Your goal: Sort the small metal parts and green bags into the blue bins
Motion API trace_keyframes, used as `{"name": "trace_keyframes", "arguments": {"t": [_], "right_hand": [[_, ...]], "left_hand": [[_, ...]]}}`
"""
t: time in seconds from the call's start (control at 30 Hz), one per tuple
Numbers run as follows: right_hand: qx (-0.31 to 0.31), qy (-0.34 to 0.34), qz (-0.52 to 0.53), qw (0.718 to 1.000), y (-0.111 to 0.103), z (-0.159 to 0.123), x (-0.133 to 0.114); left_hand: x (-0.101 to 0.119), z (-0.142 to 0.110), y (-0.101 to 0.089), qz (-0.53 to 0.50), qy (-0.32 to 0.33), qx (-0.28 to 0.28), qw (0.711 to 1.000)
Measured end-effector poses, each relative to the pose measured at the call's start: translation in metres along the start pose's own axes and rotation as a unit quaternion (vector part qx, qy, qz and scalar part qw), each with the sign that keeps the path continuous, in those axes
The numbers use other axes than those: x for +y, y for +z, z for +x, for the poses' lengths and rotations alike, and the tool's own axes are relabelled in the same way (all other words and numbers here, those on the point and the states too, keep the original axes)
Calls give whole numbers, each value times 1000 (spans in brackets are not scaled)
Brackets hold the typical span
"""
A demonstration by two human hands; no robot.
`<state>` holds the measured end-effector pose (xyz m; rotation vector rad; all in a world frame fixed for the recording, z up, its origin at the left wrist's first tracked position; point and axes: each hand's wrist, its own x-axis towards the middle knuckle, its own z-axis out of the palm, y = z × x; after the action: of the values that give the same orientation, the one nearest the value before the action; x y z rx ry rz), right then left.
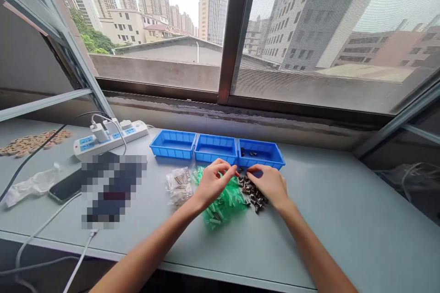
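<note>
My left hand (216, 182) is closed in a pinch above a green plastic bag (227, 203) of small parts. Close to it, my right hand (270, 184) has its fingertips pinched together over a pile of dark screws (256, 198). Whatever the fingertips hold is too small to make out. Just behind the hands stands the right blue bin (280, 158), with a few dark screws inside. The middle blue bin (216, 158) and the left blue bin (172, 152) adjoin it in a row. Left of the green bag are clear bags (178, 185) of small metal pieces.
A white power strip (112, 139) with plugs and cables stands at the back left. Nearer lie a dark phone (65, 190), a pixelated device (113, 192) and crumpled white plastic (34, 185). Flat wooden pieces (32, 144) are at far left. A window (223, 55) rises behind.
</note>
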<state>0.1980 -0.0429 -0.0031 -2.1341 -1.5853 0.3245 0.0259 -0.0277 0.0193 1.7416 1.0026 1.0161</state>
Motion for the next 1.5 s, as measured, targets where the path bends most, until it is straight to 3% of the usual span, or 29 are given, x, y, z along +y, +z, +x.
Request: {"name": "trace_keyframes", "arguments": {"t": [0.27, 0.5, 0.67, 0.77, 0.87, 1.0, 1.17, 1.3, 1.5], "right_hand": [[-23, -9, 30, 999, 0, 3, 0], [-30, -21, 43, 998, 2, 2, -1], [0, -32, 59, 998, 1, 1, 0], [20, -39, 127, 991, 0, 1, -1], [-10, -46, 264, 963, -2, 1, -6], [-107, -32, 446, 888, -8, -3, -14], [-197, 5, 547, 814, -14, -9, -18], [-226, 14, 568, 791, -15, -10, -17], [-236, 16, 560, 794, -16, -11, -20]], "left_hand": [[-6, 1, 5, -5, -2, -22, 1000], [-3, 3, 3, -24, -12, 10, 1000], [-2, 3, 3, -29, -12, 9, 999], [-2, 2, 3, -33, -13, 4, 999], [-3, 2, 3, -27, -7, 6, 1000], [-5, 1, 3, -14, 17, 10, 1000], [-6, 3, 1, -42, 44, 14, 998], [-5, 4, 0, -48, 50, 9, 998], [-2, 3, 1, -49, 44, -21, 998]]}}
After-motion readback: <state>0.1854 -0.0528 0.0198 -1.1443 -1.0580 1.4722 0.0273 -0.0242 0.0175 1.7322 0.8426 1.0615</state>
